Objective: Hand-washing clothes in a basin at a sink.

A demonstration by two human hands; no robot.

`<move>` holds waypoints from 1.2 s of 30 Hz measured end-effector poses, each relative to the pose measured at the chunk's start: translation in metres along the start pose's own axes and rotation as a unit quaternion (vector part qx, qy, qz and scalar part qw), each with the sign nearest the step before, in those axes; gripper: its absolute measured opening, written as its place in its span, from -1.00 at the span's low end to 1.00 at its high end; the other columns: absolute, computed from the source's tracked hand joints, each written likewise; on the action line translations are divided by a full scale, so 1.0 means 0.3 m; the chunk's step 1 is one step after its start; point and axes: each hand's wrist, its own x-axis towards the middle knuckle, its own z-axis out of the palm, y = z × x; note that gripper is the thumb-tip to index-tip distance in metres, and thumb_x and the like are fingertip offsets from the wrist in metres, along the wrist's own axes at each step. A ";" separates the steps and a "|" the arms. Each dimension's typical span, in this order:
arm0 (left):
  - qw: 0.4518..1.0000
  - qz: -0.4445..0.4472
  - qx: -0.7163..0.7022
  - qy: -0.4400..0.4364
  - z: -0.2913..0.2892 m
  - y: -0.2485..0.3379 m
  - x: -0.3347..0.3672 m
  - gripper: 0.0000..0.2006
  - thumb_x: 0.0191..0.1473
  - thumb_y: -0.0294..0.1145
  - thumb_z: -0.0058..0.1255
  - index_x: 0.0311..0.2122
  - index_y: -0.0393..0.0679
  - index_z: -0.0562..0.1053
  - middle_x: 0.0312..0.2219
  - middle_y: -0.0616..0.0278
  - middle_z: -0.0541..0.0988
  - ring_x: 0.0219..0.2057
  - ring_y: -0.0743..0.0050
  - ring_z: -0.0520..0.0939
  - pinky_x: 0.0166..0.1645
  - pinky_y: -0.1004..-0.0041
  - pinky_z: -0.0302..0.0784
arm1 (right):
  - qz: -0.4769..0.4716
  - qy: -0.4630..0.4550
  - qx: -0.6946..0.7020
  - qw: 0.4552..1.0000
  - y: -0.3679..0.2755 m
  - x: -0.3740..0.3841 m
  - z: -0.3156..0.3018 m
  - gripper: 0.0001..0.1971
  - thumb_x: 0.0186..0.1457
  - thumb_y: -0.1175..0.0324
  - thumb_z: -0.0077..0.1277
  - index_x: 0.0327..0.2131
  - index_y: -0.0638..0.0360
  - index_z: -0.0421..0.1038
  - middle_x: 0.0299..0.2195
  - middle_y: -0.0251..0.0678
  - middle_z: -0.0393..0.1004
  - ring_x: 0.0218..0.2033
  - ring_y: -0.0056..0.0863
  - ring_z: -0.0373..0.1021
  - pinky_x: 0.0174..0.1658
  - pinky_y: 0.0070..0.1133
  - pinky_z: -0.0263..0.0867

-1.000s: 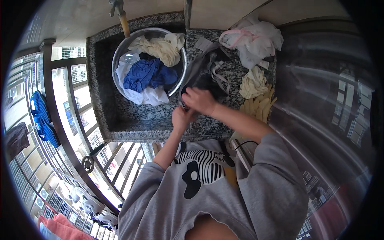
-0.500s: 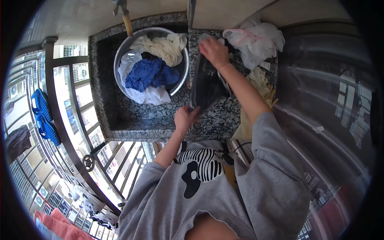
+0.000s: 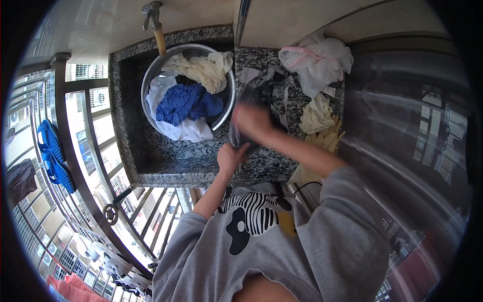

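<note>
A black garment with greyish straps or edges lies crumpled on the speckled stone counter, right of the metal basin. At its near end, my left hand pinches the edge. My right hand is over the near part of the garment, blurred by motion, so its fingers cannot be made out. Inside the round metal basin are a blue cloth, a cream cloth and white cloth.
The basin stands in a stone sink under a tap. Right of the garment are a white mesh bag with pink trim, a cream cloth and yellowish rubber gloves. Blue slippers hang on the left railing.
My right hand has come down toward my left hand from the garment's far end. The garment, stretched between both hands before, now lies bunched on the counter. The view has shifted slightly.
</note>
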 end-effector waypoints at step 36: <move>0.843 0.407 0.163 0.311 -0.115 0.512 0.305 -0.69 -0.04 -0.21 0.21 -0.20 -0.08 0.46 -0.43 0.14 0.52 -0.32 0.08 0.59 -0.30 0.19 0.49 | 0.458 0.155 0.770 0.417 0.261 0.072 -0.294 -0.75 0.16 0.14 0.04 -0.29 0.09 0.33 -0.57 -0.42 0.27 -0.69 -0.73 0.13 -0.71 -0.77 0.01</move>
